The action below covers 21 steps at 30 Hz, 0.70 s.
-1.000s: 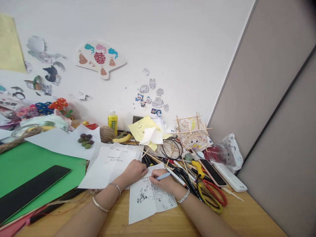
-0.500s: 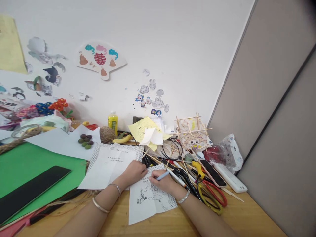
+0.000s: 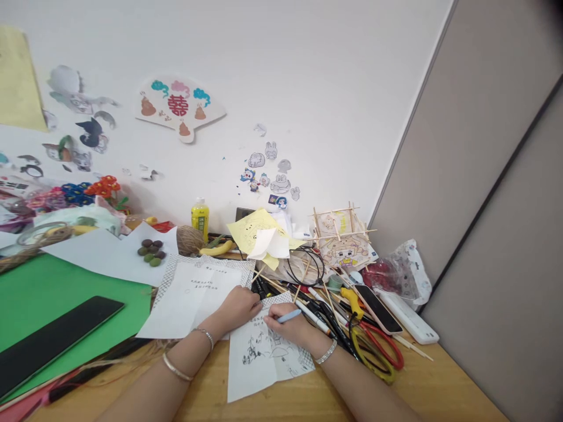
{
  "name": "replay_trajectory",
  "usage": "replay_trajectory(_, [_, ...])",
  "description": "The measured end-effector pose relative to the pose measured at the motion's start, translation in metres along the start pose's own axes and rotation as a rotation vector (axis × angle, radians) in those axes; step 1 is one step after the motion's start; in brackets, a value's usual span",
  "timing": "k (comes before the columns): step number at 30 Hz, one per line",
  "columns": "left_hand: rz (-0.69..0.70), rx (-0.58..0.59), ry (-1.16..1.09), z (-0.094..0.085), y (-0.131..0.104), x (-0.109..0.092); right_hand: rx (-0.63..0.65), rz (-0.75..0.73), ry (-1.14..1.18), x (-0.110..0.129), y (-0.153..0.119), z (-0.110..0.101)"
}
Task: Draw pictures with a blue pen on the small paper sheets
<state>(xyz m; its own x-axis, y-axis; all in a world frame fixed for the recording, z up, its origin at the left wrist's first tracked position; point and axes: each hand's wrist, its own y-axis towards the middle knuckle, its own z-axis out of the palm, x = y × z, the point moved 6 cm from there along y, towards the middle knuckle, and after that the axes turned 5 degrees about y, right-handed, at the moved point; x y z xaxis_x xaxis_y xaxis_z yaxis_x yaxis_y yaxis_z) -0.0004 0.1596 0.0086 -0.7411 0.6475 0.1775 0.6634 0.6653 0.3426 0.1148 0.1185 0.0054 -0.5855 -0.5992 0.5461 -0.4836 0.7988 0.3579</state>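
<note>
Right hand [image 3: 288,327]: fingers pinched round light-blue pen [image 3: 290,316], over ink-drawn paper sheet [image 3: 247,378] on wooden tabletop [image 3: 197,404]. Left hand [image 3: 240,304] at that sheet's upper-left edge, overlapping lettered sheet [image 3: 193,302]; can't tell if fingers grip.

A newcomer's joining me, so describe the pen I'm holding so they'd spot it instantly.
On the wooden table, find the white drawn-on sheet at bottom centre. The right hand, over its upper right, holds the pen. It is pale blue, unlike the black or white markers nearby.
</note>
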Motion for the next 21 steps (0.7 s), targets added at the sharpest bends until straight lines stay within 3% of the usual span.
replay_trajectory(21, [0.003,-0.014,-0.023,0.0015,0.0001,0.0013,-0.003,0.015,-0.005,0.0025,0.0003,-0.0012])
